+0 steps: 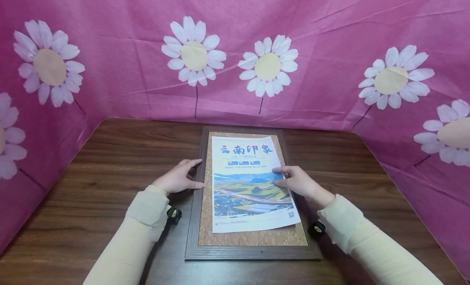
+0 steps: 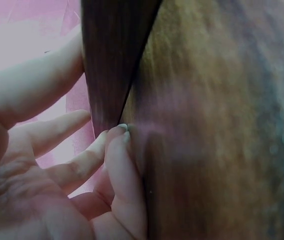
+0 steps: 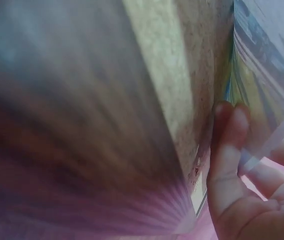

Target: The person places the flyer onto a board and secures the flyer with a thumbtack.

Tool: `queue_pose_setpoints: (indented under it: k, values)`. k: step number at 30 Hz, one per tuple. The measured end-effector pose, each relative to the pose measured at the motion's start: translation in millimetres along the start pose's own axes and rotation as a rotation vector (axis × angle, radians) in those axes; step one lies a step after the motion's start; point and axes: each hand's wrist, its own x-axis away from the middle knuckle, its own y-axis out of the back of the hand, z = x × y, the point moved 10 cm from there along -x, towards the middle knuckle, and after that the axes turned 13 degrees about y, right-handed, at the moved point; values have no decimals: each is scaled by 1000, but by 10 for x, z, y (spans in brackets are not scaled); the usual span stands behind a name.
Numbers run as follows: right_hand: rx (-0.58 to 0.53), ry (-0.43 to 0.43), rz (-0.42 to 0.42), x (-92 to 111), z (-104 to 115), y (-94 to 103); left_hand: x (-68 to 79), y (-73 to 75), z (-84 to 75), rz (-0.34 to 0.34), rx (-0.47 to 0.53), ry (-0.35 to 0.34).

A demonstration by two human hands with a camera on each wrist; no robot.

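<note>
A cork board (image 1: pixel 253 239) in a dark wood frame (image 1: pixel 253 253) lies flat on the brown table. A printed poster (image 1: pixel 249 187) with a landscape picture and Chinese lettering lies on the cork, its lower right part lifted. At the frame's left side, my left hand (image 1: pixel 180 177) rests with thumb and fingertips on the edge. My right hand (image 1: pixel 302 183) holds the poster's right edge, thumb and index finger over the print. In the right wrist view, other fingers (image 3: pixel 229 150) reach under the sheet beside the cork.
The wooden table (image 1: pixel 110 183) extends to both sides of the board. Behind and beside it hangs a pink cloth (image 1: pixel 315 72) printed with white daisies. Small black devices (image 1: pixel 174 215) sit at both wrists.
</note>
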Motion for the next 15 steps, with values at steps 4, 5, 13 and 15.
queue_pose_setpoints:
  k: [4, 5, 13, 15]
  values:
    - [-5, -24, 32, -5, -42, -21, 8, 9, -4, -10, -7, -7]
    - [1, -27, 42, -4, -48, -28, 9, 11, -8, -12, -10, -12]
    - [60, -9, 74, 0, -33, -64, 12, 9, -2, -14, -8, -9]
    - [83, 4, 75, -6, -12, -68, 15, 8, -7, -13, -11, -14]
